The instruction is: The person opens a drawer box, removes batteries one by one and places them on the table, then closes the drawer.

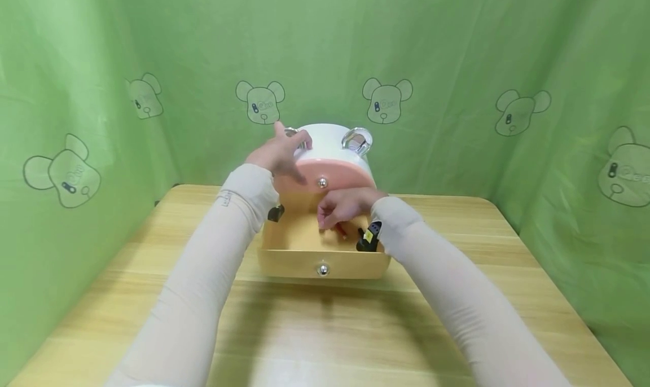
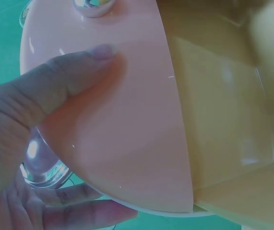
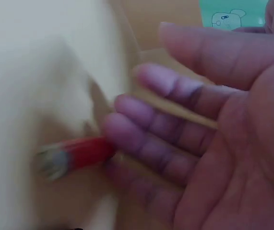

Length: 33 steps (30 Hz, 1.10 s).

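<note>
Two pale sleeves (image 1: 183, 297) reach forward from the near side over a wood-grain table (image 1: 299, 336). Beyond the bare near part of the tabletop, a yellow drawer (image 1: 294, 264) stands pulled out, a round silvery knob (image 1: 323, 269) at the middle of its front wall. Just inside that wall, by the right sleeve's cuff, is a black device (image 1: 367, 241) with a yellow label.

Farther in, a small red cylinder (image 3: 86, 154) with a metallic end is in the drawer, right by the fingers of the right hand (image 1: 347, 205). That hand is loosely open, its fingers slightly bent and its thumb apart from them — whether the fingertips touch the cylinder, I cannot tell.

Behind the drawer rises a white case (image 1: 325, 141) with a pink front (image 1: 340, 172), which bears a second silvery knob (image 1: 322, 182). The left hand (image 1: 276, 153) grips the case at its upper left, thumb over the pink front and fingers round the edge, near one of two shiny ear-shaped loops (image 1: 358, 141). Farthest back hangs a green curtain (image 1: 325, 31) printed with bear heads (image 1: 387, 102).
</note>
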Each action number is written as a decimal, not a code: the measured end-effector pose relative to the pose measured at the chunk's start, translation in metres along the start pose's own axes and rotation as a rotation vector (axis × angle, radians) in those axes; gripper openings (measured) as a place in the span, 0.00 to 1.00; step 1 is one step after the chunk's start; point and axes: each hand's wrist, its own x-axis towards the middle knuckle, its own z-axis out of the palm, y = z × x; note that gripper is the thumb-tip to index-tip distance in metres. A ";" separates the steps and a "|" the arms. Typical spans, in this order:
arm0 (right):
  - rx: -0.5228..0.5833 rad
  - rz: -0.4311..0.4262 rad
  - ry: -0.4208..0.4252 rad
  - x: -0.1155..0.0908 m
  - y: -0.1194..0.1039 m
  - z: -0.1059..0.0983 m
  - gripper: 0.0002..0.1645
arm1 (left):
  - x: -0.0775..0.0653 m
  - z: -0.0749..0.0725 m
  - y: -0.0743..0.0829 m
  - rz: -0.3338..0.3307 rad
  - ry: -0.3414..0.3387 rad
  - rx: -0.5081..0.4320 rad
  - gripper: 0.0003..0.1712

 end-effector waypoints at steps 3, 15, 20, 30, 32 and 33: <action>-0.110 -0.053 0.041 0.001 -0.002 -0.001 0.05 | 0.001 0.000 -0.001 0.001 0.003 0.001 0.44; -0.294 0.123 0.075 -0.002 -0.001 0.003 0.19 | 0.002 0.002 -0.001 0.000 0.010 -0.005 0.44; -0.296 0.159 0.071 -0.001 -0.001 0.004 0.18 | 0.001 0.000 -0.001 -0.002 0.011 -0.013 0.43; -0.319 0.183 0.048 0.000 -0.002 0.004 0.18 | 0.002 0.001 -0.002 0.004 0.021 -0.009 0.43; -0.293 0.188 0.043 0.000 -0.002 0.004 0.19 | 0.002 0.001 -0.002 0.004 0.020 -0.012 0.43; -0.278 0.191 0.041 0.000 -0.002 0.004 0.19 | 0.002 0.001 -0.002 0.005 0.020 -0.013 0.42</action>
